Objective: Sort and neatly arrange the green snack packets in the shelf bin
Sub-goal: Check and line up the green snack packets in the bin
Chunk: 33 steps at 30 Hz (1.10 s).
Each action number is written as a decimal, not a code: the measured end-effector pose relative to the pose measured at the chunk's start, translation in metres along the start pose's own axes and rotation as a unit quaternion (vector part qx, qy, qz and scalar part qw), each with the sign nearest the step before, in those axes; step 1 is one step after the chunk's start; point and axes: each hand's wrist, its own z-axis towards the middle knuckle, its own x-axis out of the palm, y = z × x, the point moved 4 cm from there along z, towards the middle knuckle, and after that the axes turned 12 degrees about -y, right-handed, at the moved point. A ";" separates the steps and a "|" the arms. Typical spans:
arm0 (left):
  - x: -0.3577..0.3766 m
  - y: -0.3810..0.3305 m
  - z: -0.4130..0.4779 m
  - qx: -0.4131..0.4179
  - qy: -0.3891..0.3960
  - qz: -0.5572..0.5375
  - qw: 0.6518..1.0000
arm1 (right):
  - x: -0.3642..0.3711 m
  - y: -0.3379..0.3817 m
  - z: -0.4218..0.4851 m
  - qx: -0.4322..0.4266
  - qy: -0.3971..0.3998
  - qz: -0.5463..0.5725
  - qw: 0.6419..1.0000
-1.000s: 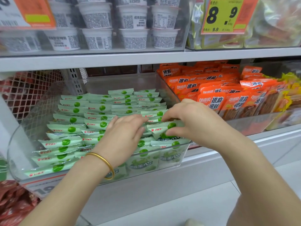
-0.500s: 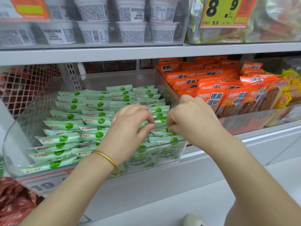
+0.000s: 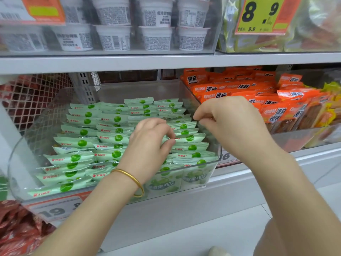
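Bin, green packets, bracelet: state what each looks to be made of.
Bin: clear, glossy hard plastic, possibly acrylic. The packets show through its walls and its rim catches the light.
Green packets: thin printed plastic film with a slight sheen and crimped, serrated end seals.
Bracelet: polished, gold-coloured metal. Solid gold or plating cannot be told.

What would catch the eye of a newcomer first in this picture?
The rows of green snack packets filling the clear bin at centre, with the left hand pinching one and the right hand at the bin's right wall. Bright orange packets crowd the next bin to the right, under a yellow price tag.
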 end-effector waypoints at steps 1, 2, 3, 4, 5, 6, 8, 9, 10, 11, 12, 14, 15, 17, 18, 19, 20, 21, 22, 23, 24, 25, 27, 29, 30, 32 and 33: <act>0.001 0.000 0.001 0.001 0.007 0.009 1.000 | 0.006 0.003 0.001 -0.006 0.014 0.002 1.000; 0.003 0.001 0.001 0.002 0.018 0.023 1.000 | 0.015 0.006 0.001 -0.016 0.031 -0.002 0.999; 0.005 0.002 0.002 0.002 0.031 0.039 0.999 | 0.022 0.009 -0.001 -0.027 0.046 -0.011 0.999; 0.006 0.002 0.003 0.000 0.041 0.052 0.998 | 0.028 0.010 -0.002 -0.037 0.059 -0.022 0.997; 0.007 0.003 0.004 -0.002 0.047 0.056 0.997 | 0.033 0.011 -0.004 -0.046 0.070 -0.036 0.996; 0.007 0.004 0.005 -0.005 0.050 0.052 0.997 | 0.035 0.011 -0.005 -0.051 0.079 -0.052 0.994; 0.006 0.004 0.006 -0.008 0.051 0.039 0.998 | 0.039 0.011 -0.006 -0.060 0.088 -0.079 0.991; 0.005 0.005 0.006 -0.007 0.052 0.036 0.998 | 0.041 0.011 -0.007 -0.064 0.091 -0.088 0.990; 0.005 0.005 0.006 -0.006 0.055 0.038 0.998 | 0.043 0.013 -0.007 -0.070 0.096 -0.095 0.988; 0.005 0.005 0.006 -0.005 0.059 0.042 0.997 | 0.047 0.015 -0.007 -0.078 0.103 -0.102 0.986; 0.006 0.005 0.006 -0.004 0.065 0.048 0.997 | 0.051 0.017 -0.007 -0.086 0.110 -0.105 0.985; 0.007 0.006 0.006 -0.006 0.075 0.059 0.995 | 0.057 0.018 -0.007 -0.091 0.121 -0.104 0.983; 0.008 0.006 0.006 -0.008 0.080 0.063 0.995 | 0.058 0.017 -0.007 -0.090 0.122 -0.101 0.983; 0.008 0.007 0.007 -0.012 0.090 0.069 0.993 | 0.058 0.015 -0.008 -0.087 0.118 -0.092 0.985; 0.008 0.007 0.007 -0.013 0.094 0.070 0.993 | 0.058 0.015 -0.008 -0.085 0.118 -0.087 0.986; 0.008 0.007 0.007 -0.015 0.097 0.070 0.993 | 0.057 0.015 -0.009 -0.082 0.119 -0.083 0.986; 0.008 0.007 0.007 -0.017 0.099 0.069 0.993 | 0.057 0.015 -0.010 -0.081 0.121 -0.079 0.986; 0.008 0.007 0.007 -0.019 0.097 0.066 0.993 | 0.057 0.015 -0.009 -0.081 0.123 -0.077 0.986; 0.008 0.007 0.007 -0.021 0.091 0.060 0.994 | 0.057 0.015 -0.009 -0.082 0.124 -0.077 0.986; 0.008 0.008 0.007 -0.024 0.082 0.054 0.995 | 0.056 0.016 -0.008 -0.084 0.126 -0.078 0.985; 0.007 0.007 0.007 -0.025 0.073 0.049 0.996 | 0.056 0.016 -0.007 -0.086 0.127 -0.080 0.985; 0.007 0.007 0.007 -0.024 0.067 0.050 0.996 | 0.056 0.016 -0.007 -0.088 0.129 -0.082 0.984; 0.008 0.007 0.006 -0.018 0.068 0.065 0.995 | 0.056 0.016 -0.008 -0.091 0.136 -0.082 0.983; 0.009 0.007 0.006 -0.020 0.072 0.074 0.994 | 0.057 0.016 -0.010 -0.091 0.134 -0.073 0.984; 0.008 0.007 0.007 -0.023 0.073 0.076 0.994 | 0.057 0.015 -0.011 -0.089 0.130 -0.061 0.986; 0.008 0.007 0.008 -0.028 0.078 0.084 0.993 | 0.054 0.014 -0.009 -0.075 0.118 -0.020 0.990; 0.008 0.007 0.008 -0.029 0.081 0.093 0.992 | 0.051 0.014 -0.008 -0.067 0.107 0.001 0.992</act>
